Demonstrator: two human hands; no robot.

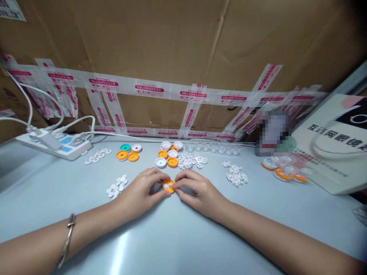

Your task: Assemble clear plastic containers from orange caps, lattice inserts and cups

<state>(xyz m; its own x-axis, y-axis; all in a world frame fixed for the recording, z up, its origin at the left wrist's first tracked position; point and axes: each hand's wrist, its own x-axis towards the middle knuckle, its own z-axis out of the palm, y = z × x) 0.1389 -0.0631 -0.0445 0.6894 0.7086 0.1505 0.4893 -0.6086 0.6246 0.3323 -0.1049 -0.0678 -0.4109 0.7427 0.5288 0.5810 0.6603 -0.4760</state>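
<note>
Dish (168, 190) of plastic-looking orange, between two hands, on or just above a pale blue-grey desk (160, 240); it lies in from the desk's far edge, roughly midway along. The left hand (157, 187) has a narrow grip, thumb and forefinger closed about the dish's left side. The right hand (197, 189) reaches over the right rim with bunched fingertips; whether they pinch anything cannot be told. An uneven push from the right could tip the dish, or skid it over the smooth desk, if the left grip slackens. White pieces (166, 185) inside might pop out or sit askew, and a leftward swing of the left hand could scatter loose white discs (117, 186). The dish looks round and shallow, with a raised rim; its contents are too small to make out.
</note>
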